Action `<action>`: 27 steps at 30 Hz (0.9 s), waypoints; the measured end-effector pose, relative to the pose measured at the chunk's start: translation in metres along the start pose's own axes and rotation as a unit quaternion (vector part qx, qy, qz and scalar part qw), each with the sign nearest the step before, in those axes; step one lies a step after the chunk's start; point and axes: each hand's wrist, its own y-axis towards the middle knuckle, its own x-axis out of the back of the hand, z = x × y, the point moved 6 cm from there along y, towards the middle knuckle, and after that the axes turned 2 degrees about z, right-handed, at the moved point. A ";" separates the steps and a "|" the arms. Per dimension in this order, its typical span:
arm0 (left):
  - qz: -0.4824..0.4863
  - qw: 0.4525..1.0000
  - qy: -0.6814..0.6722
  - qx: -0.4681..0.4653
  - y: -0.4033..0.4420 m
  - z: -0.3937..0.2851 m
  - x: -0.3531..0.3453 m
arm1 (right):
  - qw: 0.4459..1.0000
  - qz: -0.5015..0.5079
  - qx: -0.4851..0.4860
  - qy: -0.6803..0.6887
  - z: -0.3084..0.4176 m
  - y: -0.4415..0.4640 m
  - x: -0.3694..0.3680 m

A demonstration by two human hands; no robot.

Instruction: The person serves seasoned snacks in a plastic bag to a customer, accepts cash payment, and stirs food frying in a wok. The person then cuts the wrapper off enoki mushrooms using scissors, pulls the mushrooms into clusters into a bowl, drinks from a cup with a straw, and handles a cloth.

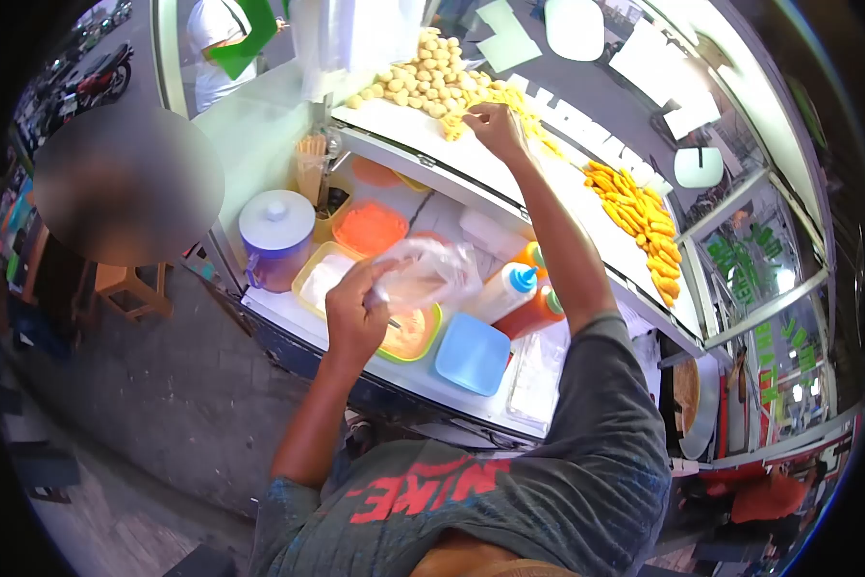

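One tub [434,341] (near left hand's [357,313] bag [437,274]) holds orange powder [415,330].

T-shirt [596,452] | NIKE print [432,489] (red) | glass [786,245]: green lettering [730,265], illegible

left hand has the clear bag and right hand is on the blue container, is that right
Not quite: the head view shows the right hand up at the yellow snacks, not on the blue container. The left hand does hold the clear bag.
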 end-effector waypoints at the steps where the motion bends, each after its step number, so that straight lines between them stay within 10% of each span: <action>1: -0.021 0.998 0.034 -0.043 -0.004 -0.002 0.006 | 0.993 -0.037 -0.023 -0.114 -0.007 0.013 -0.005; 5: 0.012 0.982 -0.147 0.117 -0.024 0.002 0.014 | 0.964 0.021 -0.132 -0.228 -0.036 0.050 -0.050; 14: 0.096 0.993 -0.073 0.018 -0.035 -0.036 0.014 | 0.993 -0.098 -0.020 -0.066 -0.035 0.077 0.024; 18: 0.122 0.973 -0.162 0.113 -0.046 -0.048 -0.022 | 0.975 -0.006 -0.057 0.214 0.042 0.001 0.101; 27: 0.259 0.836 -0.393 0.282 -0.091 -0.083 -0.132 | 0.951 0.076 -0.042 0.295 0.139 -0.217 0.201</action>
